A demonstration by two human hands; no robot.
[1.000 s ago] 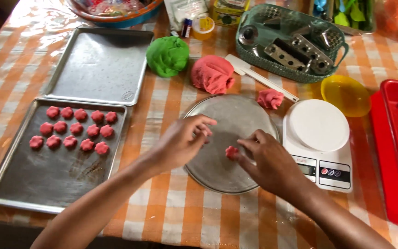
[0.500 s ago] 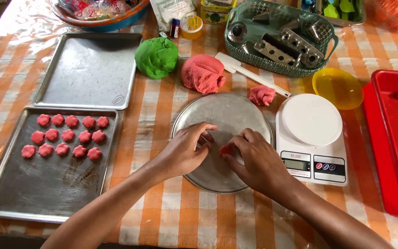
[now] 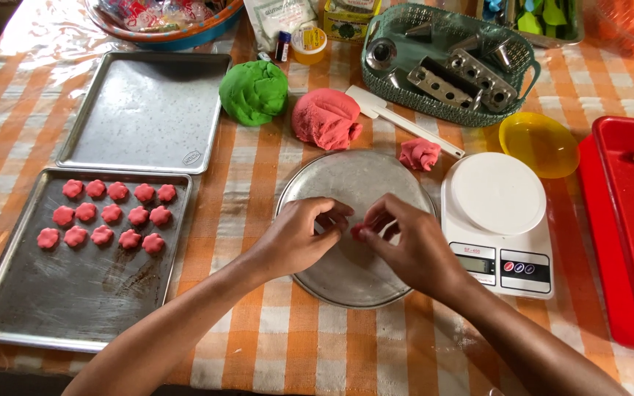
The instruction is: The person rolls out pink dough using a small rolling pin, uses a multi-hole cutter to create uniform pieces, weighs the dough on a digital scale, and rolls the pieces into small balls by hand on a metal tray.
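Over a round metal plate [image 3: 361, 180], my right hand [image 3: 412, 246] pinches a small pink dough piece [image 3: 359, 232] between its fingertips. My left hand [image 3: 299, 236] is beside it, fingers curled and touching or nearly touching the same piece. A metal baking tray [image 3: 75, 293] at the left holds several small shaped pink dough pieces [image 3: 108, 214] in rows. A big pink dough lump [image 3: 326, 117] and a smaller pink lump [image 3: 420, 154] lie beyond the plate.
A second baking tray [image 3: 144, 110] sits at the far left, a green dough ball [image 3: 254, 91] beside it. A white kitchen scale [image 3: 499, 220], a yellow bowl [image 3: 538, 144], a red tray [image 3: 629, 220], a green basket of metal moulds [image 3: 449, 62] and a white spatula [image 3: 401, 121] surround the plate.
Both hands have drawn closer together over the plate around the small pink piece, which my right hand now lifts in its fingertips. The camera view has shifted slightly.
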